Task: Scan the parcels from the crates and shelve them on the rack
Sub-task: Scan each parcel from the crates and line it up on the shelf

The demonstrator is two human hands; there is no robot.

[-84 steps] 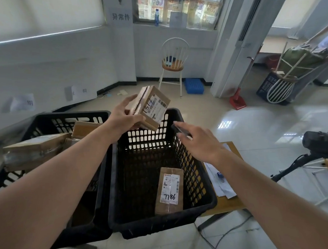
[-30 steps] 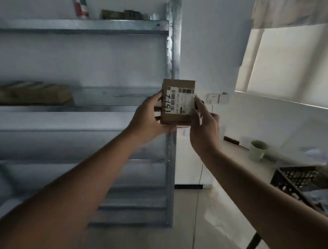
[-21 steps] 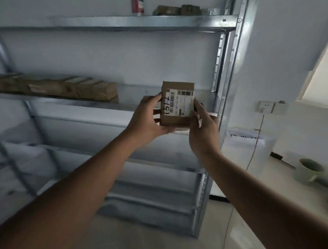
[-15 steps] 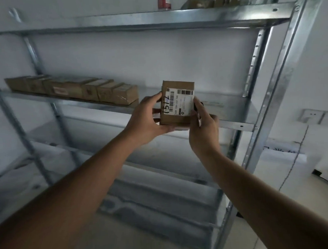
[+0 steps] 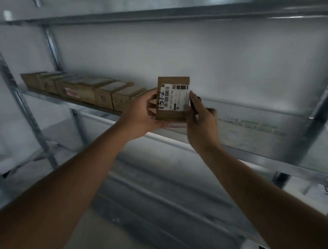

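Before rack shelf (image 5: 253,131): parcel (image 5: 174,97) upright, gripped between left hand (image 5: 140,116) and right hand (image 5: 200,122).

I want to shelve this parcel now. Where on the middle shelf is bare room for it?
The middle shelf is bare from the end of the row of boxes rightward to the right upright, behind the held parcel. The left stretch is crowded, with boxes packed side by side.

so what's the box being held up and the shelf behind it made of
The box looks like plain brown cardboard, matte, with a glossy white printed label stuck on its front. The shelf looks like bare metal, probably galvanised steel: dull silver-grey with soft reflections and a folded front lip. Blur leaves the exact finish open.
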